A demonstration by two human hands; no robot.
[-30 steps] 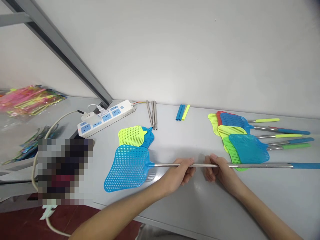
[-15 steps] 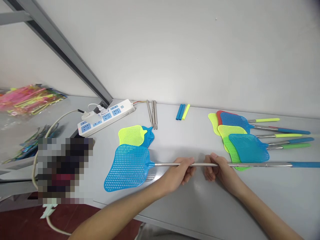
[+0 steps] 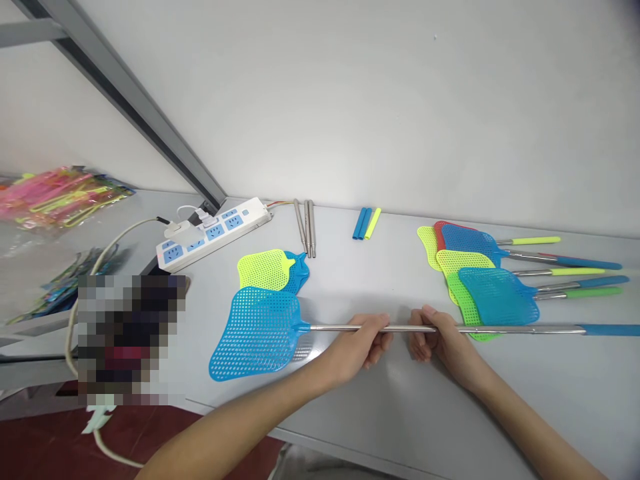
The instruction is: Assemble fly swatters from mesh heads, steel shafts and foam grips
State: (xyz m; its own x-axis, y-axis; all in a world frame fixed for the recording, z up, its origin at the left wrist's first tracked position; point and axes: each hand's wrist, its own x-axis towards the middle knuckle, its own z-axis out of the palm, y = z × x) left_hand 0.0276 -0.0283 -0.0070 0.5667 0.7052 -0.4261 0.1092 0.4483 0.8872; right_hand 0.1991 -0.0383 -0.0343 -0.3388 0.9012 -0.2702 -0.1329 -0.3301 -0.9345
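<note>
Both hands grip the extended metal rod of a blue fly swatter, its perforated head pointing left and its blue handle reaching the right edge of view. My left hand is closed round the rod nearer the head. A short way to the right, my right hand is closed on the same rod. Beyond the swatter head lie a loose yellow swatter head and blue swatter heads. Several assembled swatters in blue, yellow, green and red are stacked at the right.
Three metal rods lie near the wall, beside a white power strip. Two blue tubes and one yellow tube sit farther right. Bagged colourful items are at the far left, with a pixelated patch in front.
Almost nothing differs. The view has shifted very slightly; both hands keep their hold on the fly swatter's rod.
</note>
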